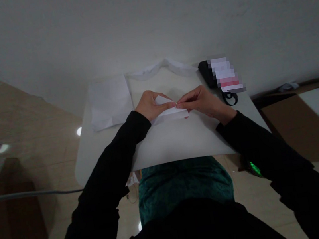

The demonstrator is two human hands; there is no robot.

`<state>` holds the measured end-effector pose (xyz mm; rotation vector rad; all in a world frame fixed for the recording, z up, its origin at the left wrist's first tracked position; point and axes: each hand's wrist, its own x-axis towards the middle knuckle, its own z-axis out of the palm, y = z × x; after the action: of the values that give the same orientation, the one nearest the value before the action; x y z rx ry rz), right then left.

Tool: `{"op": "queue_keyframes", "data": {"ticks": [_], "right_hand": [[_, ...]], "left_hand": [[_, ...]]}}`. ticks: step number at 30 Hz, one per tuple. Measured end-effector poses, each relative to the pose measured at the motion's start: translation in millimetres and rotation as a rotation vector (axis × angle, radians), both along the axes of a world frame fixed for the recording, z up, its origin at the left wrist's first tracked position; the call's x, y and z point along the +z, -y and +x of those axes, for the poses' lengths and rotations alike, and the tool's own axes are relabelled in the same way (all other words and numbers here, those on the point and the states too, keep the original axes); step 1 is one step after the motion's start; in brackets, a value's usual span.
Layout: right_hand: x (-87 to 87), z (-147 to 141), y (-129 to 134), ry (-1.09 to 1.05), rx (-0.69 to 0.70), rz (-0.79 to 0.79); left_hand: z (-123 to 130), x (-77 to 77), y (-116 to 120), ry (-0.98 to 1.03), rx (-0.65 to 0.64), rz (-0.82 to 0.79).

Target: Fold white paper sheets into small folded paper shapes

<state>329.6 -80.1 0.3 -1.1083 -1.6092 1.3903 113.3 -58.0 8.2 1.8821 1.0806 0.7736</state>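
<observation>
Folded white paper (172,111) sits mid-frame on the white table (101,157), pinched by the fingertips of the left hand (153,106) and right hand (202,102) (both closed on it, nearly meeting), with a loose sheet (109,103) upper left and black-handled scissors (230,98) off to the right.

White table (87,163), paper sheet (110,102), scissors (230,98)
</observation>
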Motion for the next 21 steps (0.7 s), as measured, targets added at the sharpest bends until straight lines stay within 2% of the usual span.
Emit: {"op": "queue_keyframes", "data": {"ticks": [4, 8, 13, 18, 21], "right_hand": [[3.0, -1.0, 1.8, 0.038, 0.042, 0.026], [-1.3, -0.2, 0.9, 0.138, 0.109, 0.083], [-10.7, -2.3, 1.3, 0.171, 0.141, 0.122], [-11.9, -10.2, 6.4, 0.247, 0.075, 0.300], [-11.2, -9.6, 4.7, 0.223, -0.013, 0.363]], "left_hand": [[1.5, -1.1, -1.2, 0.021, -0.002, 0.057], [1.7, -1.2, -2.5, 0.036, 0.031, 0.128], [2.0, -0.9, -3.1, 0.056, -0.069, 0.261], [0.7, -2.5, -4.2, -0.036, -0.198, 0.367], [0.8, -1.6, -3.2, -0.081, -0.105, 0.425]]}}
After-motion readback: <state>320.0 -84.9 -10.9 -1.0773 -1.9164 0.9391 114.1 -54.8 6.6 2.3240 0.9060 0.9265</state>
